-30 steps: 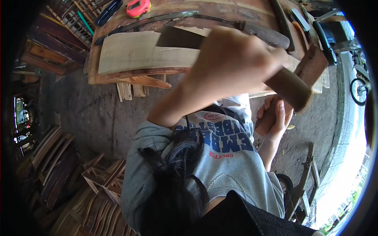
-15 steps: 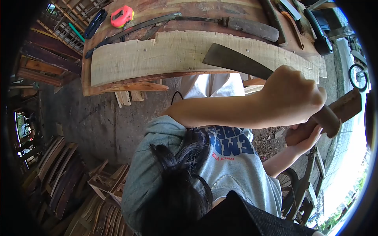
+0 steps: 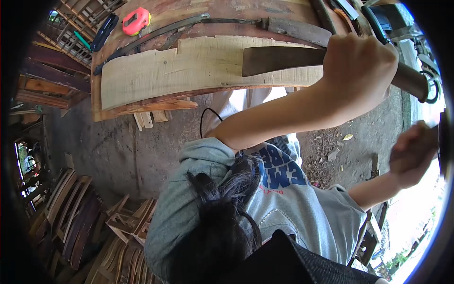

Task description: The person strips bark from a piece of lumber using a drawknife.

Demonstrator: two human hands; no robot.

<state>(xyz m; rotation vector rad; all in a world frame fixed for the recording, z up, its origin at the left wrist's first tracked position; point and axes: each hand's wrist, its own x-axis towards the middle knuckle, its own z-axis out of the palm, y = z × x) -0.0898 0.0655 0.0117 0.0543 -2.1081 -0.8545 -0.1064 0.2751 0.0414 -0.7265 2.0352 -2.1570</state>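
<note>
My left hand, reaching across my body, grips the handle of a broad-bladed knife. The blade points left over a pale curved-edge board; whether it touches the board is unclear. The round brown handle sticks out to the right of my fist. Far to the right, my right hand is blurred, its fingers around a brown wooden piece partly lost at the dark image edge. The pale board lies on a wooden table.
Behind the board lie a long curved blade with a wooden handle, a pink tape measure and a dark blue object. Curved wooden parts are stacked at lower left. Wood scraps lie below the table.
My left hand has risen, and the knife blade now lies nearly level across the view. My right hand has moved away to the right with the brown piece. The view has shifted slightly.
</note>
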